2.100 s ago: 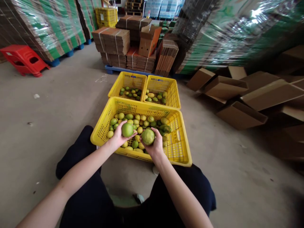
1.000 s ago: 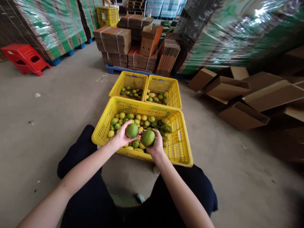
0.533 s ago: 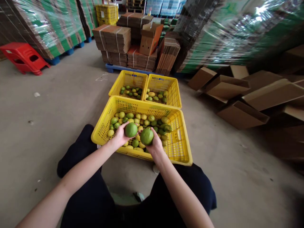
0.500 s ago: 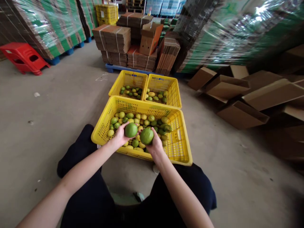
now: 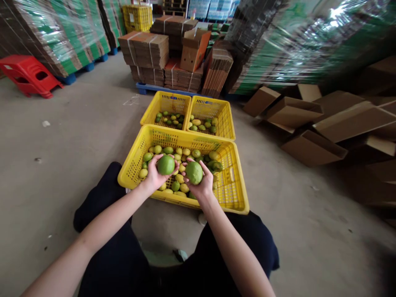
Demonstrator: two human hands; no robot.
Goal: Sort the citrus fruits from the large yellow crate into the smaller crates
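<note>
Over the large yellow plastic crate [image 5: 239, 181], my left hand [image 5: 154, 175] cradles a green lemon [image 5: 166, 165] in its upturned palm. A second green lemon [image 5: 194, 173], with a bumpier skin, rests in the curled fingers of my right hand [image 5: 204, 187]. Both hands are palm up and slightly apart. Beneath them in the crate lie several yellow and green lemons [image 5: 179, 178], partly hidden by my hands. The crate stands right in front of my knees.
Two smaller yellow crates, a left one [image 5: 148, 109] and a right one [image 5: 229, 119], sit behind the large crate, each with several lemons. Farther back are bundled flat cartons [image 5: 145, 51] on a blue pallet. Open cardboard boxes [image 5: 293, 111] lie right; a red stool [image 5: 34, 74] stands left.
My left hand has moved slightly left and up, and my right hand has turned its palm further up, so the two lemons are farther apart. Both lemons are still held.
</note>
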